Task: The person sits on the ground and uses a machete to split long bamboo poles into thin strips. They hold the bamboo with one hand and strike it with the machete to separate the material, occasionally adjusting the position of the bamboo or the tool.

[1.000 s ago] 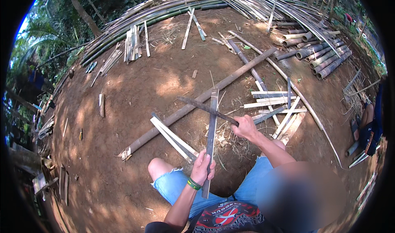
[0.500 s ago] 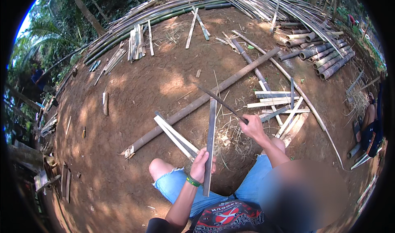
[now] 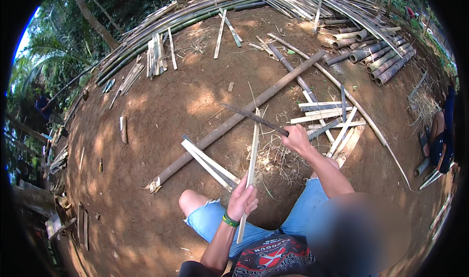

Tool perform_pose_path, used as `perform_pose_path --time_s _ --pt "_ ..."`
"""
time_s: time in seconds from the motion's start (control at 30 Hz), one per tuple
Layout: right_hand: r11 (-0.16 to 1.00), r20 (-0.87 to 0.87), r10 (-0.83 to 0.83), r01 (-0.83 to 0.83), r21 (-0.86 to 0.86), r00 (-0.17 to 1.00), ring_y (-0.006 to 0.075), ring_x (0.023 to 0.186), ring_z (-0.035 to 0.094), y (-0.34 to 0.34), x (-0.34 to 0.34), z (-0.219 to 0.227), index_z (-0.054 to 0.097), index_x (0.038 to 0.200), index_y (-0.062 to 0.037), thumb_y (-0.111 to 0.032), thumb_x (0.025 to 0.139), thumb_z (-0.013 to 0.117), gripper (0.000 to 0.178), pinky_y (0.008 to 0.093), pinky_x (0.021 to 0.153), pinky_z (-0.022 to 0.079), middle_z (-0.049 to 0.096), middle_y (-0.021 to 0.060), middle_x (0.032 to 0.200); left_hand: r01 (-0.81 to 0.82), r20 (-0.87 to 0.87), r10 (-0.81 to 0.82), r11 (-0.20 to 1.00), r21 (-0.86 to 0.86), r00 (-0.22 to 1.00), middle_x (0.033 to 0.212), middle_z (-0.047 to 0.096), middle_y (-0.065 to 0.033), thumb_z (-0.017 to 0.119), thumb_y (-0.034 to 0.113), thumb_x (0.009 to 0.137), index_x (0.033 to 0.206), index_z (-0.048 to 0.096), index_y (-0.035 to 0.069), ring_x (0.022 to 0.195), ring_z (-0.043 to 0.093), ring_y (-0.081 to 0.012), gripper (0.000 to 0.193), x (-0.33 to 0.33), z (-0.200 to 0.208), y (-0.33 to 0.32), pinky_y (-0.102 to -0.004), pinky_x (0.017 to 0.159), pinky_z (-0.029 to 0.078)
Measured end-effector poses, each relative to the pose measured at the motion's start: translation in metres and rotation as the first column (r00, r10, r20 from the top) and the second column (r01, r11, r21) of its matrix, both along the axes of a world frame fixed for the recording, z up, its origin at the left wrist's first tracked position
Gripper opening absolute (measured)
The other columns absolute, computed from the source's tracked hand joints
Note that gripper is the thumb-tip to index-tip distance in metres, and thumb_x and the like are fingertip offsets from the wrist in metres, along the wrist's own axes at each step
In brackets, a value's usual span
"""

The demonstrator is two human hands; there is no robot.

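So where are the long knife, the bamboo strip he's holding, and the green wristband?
knife (image 3: 251, 116), head view, middle of the dark blade.
bamboo strip (image 3: 252, 152), head view, mid-length, above the gripping hand.
green wristband (image 3: 230, 221), head view, band on the wrist.

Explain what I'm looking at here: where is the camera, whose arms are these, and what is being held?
This is one picture from a wide camera worn on a person's head, looking down, so straight edges bend near the rim. The two arms coming from the bottom are that person's own; no machine is involved. The left hand grips a long thin bamboo strip standing nearly upright. The right hand holds a long dark blade, which crosses the strip's top end. On the dirt ground lie a long bamboo pole, split slats and stacked poles. Another person's leg shows at the right edge.
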State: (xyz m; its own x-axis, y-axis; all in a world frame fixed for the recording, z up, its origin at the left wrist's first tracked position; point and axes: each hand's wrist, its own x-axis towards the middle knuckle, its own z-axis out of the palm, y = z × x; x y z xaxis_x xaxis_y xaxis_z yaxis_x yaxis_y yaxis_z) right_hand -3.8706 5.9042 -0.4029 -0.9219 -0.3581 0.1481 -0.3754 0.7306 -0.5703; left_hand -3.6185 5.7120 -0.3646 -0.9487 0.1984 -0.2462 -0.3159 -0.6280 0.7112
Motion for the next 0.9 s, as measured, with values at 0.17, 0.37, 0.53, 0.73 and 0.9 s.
perform_pose_path --time_s 0.17,0.37,0.53,0.73,0.9 --pt "0.984 0.048 -0.132 0.137 -0.116 0.99 0.0443 0.071 0.066 0.01 -0.017 0.02 0.072 0.081 -0.0004 -0.024 0.08 0.061 0.026 0.0523 0.073 0.053 0.065 0.0269 0.069 -0.119 0.051 0.11 0.969 0.215 0.993 0.076 0.039 -0.0004 0.037 0.027 0.109 0.157 0.021 0.029 0.049 0.037 -0.007 0.051 0.019 -0.015 -0.002 -0.0198 0.043 0.033" --pt "0.953 -0.055 0.301 -0.302 -0.003 0.952 0.0421 0.056 0.063 -0.02 0.09 0.018 0.068 0.071 -0.0059 -0.02 0.073 0.063 0.015 0.0511 0.06 0.053 0.063 0.0217 0.06 -0.164 0.156 0.141 0.976 0.146 0.978 0.082 0.04 0.0002 0.035 0.031 0.11 0.147 0.032 0.028 0.053 0.035 -0.0065 0.037 -0.009 -0.021 -0.002 -0.0194 0.045 0.03" --pt "0.946 -0.118 0.325 -0.323 0.042 0.938 0.041 0.061 0.066 -0.027 0.072 0.011 0.07 0.071 -0.0075 -0.021 0.073 0.064 0.014 0.0514 0.063 0.055 0.065 0.0205 0.062 -0.095 0.099 0.083 0.987 0.126 0.992 0.08 0.036 0.0021 0.035 0.032 0.11 0.149 0.03 0.031 0.052 0.03 -0.0047 0.039 -0.005 -0.005 0.004 -0.0187 0.045 0.028" --pt "0.981 -0.017 -0.176 0.177 0.082 0.984 0.0418 0.083 0.069 0.003 -0.06 0.018 0.074 0.088 0.0 -0.027 0.083 0.063 0.03 0.0509 0.077 0.055 0.069 0.0281 0.08 0.041 0.017 -0.046 0.98 0.197 0.999 0.08 0.033 0.001 0.036 0.035 0.109 0.156 0.022 0.037 0.053 0.029 -0.0063 0.049 0.042 -0.001 0.002 -0.0201 0.047 0.027" --pt "0.991 0.048 -0.064 0.069 -0.112 0.997 0.0474 0.072 0.064 0.002 0.002 0.033 0.069 0.081 0.0047 -0.022 0.081 0.06 0.029 0.0526 0.072 0.051 0.063 0.029 0.07 -0.243 0.168 0.215 0.955 0.171 0.962 0.088 0.046 -0.0053 0.033 0.035 0.11 0.15 0.027 0.03 0.06 0.044 -0.0114 0.04 0.015 -0.015 -0.008 -0.0239 0.052 0.039"
